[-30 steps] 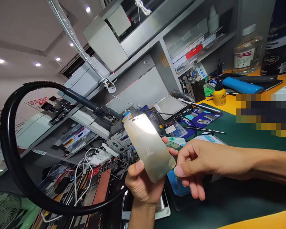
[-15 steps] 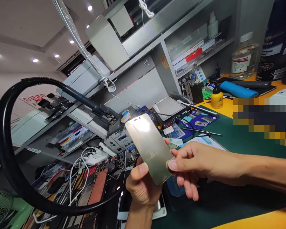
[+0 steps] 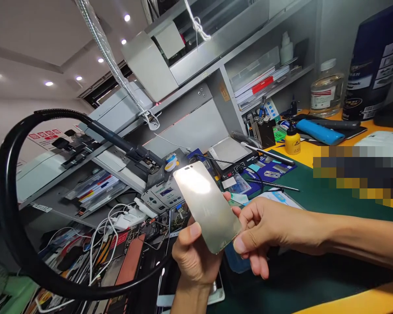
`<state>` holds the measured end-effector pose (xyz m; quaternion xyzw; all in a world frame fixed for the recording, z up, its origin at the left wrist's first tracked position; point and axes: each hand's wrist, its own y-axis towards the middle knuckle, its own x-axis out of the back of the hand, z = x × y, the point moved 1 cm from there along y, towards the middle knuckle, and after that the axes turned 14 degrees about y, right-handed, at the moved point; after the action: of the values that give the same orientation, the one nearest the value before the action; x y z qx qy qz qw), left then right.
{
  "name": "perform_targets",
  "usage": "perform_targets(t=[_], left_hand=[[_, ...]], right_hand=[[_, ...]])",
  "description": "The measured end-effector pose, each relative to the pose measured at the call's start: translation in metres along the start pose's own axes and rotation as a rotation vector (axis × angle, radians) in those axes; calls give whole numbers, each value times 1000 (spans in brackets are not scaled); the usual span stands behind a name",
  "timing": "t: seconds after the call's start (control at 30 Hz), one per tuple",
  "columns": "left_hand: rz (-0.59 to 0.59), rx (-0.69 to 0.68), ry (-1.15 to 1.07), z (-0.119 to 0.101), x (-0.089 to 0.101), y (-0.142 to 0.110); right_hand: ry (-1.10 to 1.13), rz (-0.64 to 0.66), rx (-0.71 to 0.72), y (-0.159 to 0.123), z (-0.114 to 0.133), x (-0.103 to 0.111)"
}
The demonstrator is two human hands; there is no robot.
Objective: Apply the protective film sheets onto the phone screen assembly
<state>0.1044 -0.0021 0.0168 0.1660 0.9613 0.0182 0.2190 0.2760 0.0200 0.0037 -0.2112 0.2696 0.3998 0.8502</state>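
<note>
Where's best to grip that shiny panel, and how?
Probably by the long edges of the panel, from below left, as the left hand does: thumb at one edge, fingers at the other. It looks thin and flat, so this leaves its glossy face mostly uncovered, and the right hand is by the lower right corner.

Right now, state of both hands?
Left hand: closed, holding the shiny phone-shaped panel by its sides.
Right hand: at panel's lower right corner; whether it grips cannot be told.

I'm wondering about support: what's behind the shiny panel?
Fingertips of the left hand show past the right edge; the shiny panel hides the rest of those fingers.
</note>
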Motion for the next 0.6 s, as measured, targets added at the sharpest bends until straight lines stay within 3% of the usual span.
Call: perform_targets(t=[0.23,0.4,0.6], left_hand=[[-41,32,-1,1,1,-1],[45,-7,50,4,0,-3],[92,-7,96,7,-4,-3]], right_hand=[[29,85,-51,4,-9,2],[166,153,-33,3,-16,-4],[312,129,-39,3,-19,-8]])
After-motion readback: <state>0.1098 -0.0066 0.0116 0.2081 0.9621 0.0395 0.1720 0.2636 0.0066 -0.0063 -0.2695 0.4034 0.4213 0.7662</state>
